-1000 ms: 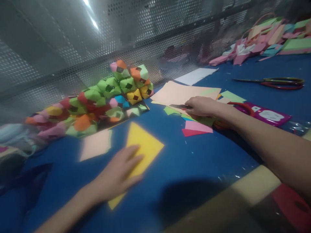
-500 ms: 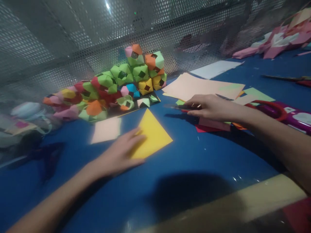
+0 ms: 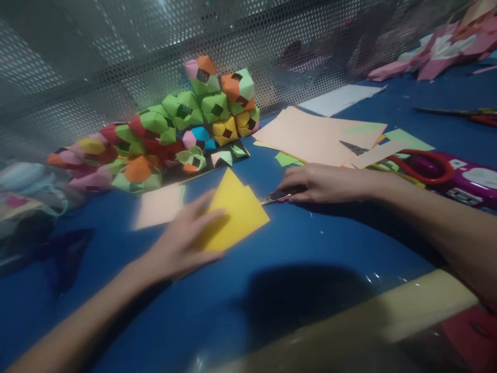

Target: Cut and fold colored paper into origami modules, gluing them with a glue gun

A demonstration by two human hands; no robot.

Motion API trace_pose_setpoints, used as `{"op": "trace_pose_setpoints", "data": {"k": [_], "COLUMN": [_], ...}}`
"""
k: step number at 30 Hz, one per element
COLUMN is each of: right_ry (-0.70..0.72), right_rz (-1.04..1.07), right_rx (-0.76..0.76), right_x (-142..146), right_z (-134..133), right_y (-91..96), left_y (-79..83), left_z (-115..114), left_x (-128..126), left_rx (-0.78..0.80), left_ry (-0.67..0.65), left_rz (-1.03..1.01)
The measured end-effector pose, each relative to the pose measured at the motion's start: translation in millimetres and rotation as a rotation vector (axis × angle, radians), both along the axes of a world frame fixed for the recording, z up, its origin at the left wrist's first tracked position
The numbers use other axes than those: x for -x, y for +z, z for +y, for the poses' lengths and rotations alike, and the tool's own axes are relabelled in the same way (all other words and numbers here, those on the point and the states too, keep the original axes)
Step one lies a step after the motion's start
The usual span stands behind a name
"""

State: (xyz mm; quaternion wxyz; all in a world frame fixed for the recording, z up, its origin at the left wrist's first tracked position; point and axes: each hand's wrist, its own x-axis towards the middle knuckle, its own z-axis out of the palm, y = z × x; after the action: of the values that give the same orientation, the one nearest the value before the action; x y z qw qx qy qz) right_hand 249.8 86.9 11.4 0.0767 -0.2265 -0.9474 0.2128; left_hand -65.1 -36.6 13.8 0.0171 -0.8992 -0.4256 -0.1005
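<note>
My left hand (image 3: 190, 223) holds a folded piece of yellow paper (image 3: 236, 212) by its left side, with some fingers over its face and the thumb along the lower edge. The paper has a pointed top, and a sliver of another layer shows at its upper right edge. My right hand (image 3: 310, 184) is closed around a craft knife (image 3: 277, 197) with a thin blade. The blade tip meets the right edge of the yellow paper; whether it sits between the layers I cannot tell. Left of the paper lies a pale pink sheet (image 3: 159, 204), partly behind my left hand.
Folded paper balls (image 3: 213, 107) in many colours are stacked at the back against a perforated metal screen (image 3: 272, 57). Peach sheets (image 3: 310, 129) lie behind my right hand. Red-handled scissors (image 3: 423, 168) rest beside a purple case (image 3: 473, 181). More scissors (image 3: 442, 111) lie far right on the blue table (image 3: 217, 316).
My right hand has brought the craft knife down and toward me, from above the table to the yellow paper's right edge. A second paper layer now shows. The view has shifted slightly.
</note>
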Motion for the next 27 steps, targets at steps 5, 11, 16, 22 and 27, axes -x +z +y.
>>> {"op": "trace_pose_setpoints", "data": {"k": [5, 11, 16, 22, 27], "right_ry": [0.023, 0.017, 0.018, 0.001, -0.008], "right_rz": [-0.084, -0.118, -0.076, -0.037, -0.024], "right_rx": [0.090, 0.180, 0.165, 0.182, 0.195], "right_x": [-9.0, -23.1, -29.5, -30.9, -32.2], "right_z": [2.3, -5.6, -14.1, -18.9, -22.6], "right_y": [6.9, 11.9, 7.7, 4.3, 3.9], "left_y": [7.8, 22.7, 25.0, 2.8, -9.8], "left_z": [-1.0, -2.0, 6.0, 17.6, 20.5], "left_x": [-0.5, -5.4, -11.6, -15.6, -13.0], "left_rx": [0.117, 0.236, 0.209, 0.220, 0.304], "left_ry": [0.059, 0.175, 0.140, 0.014, 0.004], "left_rz": [0.121, 0.171, 0.126, 0.186, 0.205]}}
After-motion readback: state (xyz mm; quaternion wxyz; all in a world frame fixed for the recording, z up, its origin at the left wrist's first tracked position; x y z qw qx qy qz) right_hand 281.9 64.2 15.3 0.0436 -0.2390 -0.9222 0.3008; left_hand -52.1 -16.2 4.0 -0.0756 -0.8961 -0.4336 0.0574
